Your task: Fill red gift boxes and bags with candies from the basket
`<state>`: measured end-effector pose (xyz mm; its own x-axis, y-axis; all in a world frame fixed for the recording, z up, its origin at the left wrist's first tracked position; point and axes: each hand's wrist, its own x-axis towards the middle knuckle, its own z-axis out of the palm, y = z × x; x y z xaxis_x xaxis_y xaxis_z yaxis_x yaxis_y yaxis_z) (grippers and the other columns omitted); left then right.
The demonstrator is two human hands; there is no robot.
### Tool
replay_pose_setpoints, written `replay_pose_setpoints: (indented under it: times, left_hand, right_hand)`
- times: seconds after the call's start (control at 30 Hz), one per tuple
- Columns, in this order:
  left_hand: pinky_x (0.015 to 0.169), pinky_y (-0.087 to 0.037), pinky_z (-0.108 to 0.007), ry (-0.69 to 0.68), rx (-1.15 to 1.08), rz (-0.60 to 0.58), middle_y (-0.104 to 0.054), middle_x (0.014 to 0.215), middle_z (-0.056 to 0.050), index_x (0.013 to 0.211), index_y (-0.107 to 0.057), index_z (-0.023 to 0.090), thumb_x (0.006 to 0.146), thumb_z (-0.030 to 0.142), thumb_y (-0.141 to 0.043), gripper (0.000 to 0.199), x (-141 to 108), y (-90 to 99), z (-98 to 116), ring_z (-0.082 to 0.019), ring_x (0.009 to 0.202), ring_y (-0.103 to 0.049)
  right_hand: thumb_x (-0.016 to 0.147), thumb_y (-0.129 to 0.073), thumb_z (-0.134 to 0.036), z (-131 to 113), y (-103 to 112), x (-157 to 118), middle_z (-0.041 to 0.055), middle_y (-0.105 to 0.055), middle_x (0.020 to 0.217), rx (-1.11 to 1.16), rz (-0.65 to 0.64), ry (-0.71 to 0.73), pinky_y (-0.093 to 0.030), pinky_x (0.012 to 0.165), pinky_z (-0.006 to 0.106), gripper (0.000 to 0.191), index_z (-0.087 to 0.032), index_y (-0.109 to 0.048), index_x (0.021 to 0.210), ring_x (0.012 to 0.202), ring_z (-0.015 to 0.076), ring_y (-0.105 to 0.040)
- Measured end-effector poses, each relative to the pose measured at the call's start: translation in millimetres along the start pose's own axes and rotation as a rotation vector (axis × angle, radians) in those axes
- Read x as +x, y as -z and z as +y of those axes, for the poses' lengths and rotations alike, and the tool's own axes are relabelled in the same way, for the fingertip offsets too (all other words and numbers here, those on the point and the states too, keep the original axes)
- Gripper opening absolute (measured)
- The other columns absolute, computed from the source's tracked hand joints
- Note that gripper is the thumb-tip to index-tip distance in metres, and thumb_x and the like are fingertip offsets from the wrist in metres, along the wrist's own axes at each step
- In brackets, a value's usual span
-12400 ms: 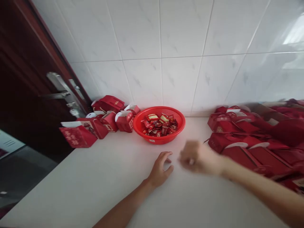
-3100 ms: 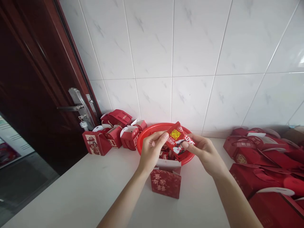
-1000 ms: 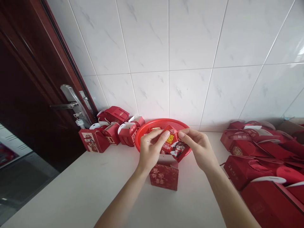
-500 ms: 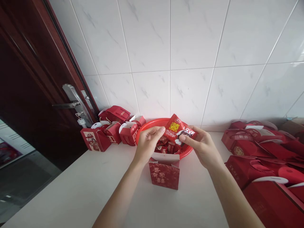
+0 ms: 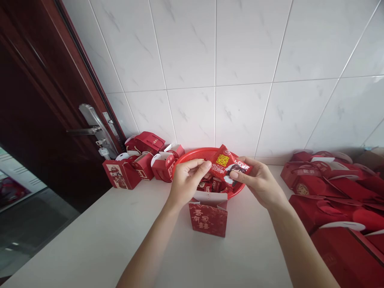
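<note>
A red candy packet [image 5: 225, 165] with yellow and white print is stretched between my two hands above a basket. My right hand [image 5: 261, 180] pinches its right side, thumb across the printed front. The fingers of my left hand [image 5: 188, 180] are closed at the packet's left corner. Beneath them the red plastic basket [image 5: 207, 152] holds several small red-wrapped candies [image 5: 207, 186]. Just in front of the basket, a small red gift box [image 5: 208, 220] stands upright with its top open; its inside is mostly hidden from me.
Several red gift boxes [image 5: 123, 176] stand at the left by the wall, near a dark door with a metal handle [image 5: 96, 130]. A large heap of red boxes [image 5: 330, 208] covers the right side of the white table [image 5: 120, 240]. White tiles [image 5: 192, 116] rise behind.
The packet has shifted slightly to the right, its print turned a little more toward me. Both hands keep their closed grip; the view has moved slightly.
</note>
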<state>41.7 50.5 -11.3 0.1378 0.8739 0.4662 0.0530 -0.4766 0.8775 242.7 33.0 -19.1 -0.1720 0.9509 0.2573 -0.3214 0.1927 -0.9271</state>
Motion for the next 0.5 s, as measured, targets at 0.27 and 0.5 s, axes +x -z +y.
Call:
replay_pose_setpoints:
  times: [0.27,0.5]
  left_hand:
    - [0.065,-0.053,-0.027,-0.013,0.016,0.013,-0.068,0.069,-0.003,0.071,-0.074,0.019,0.084,0.047,-0.071,0.031,-1.4,-3.3,2.3,-0.018,0.067,-0.062]
    - [0.064,-0.052,-0.025,-0.029,0.052,0.001,-0.067,0.069,-0.003,0.072,-0.073,0.018,0.087,0.043,-0.068,0.030,-1.1,-1.7,2.8,-0.017,0.068,-0.062]
  right_hand:
    - [0.066,-0.091,-0.035,-4.5,-0.5,-1.9,0.0045,-0.076,0.088,-0.033,-0.004,-0.009,-0.058,0.075,0.032,0.038,-0.019,-0.070,0.093,0.077,0.0189,-0.069]
    - [0.067,-0.090,-0.034,-5.1,0.0,-3.2,0.0051,-0.076,0.091,-0.036,-0.015,-0.007,-0.058,0.075,0.031,0.038,-0.019,-0.070,0.096,0.080,0.0191,-0.069]
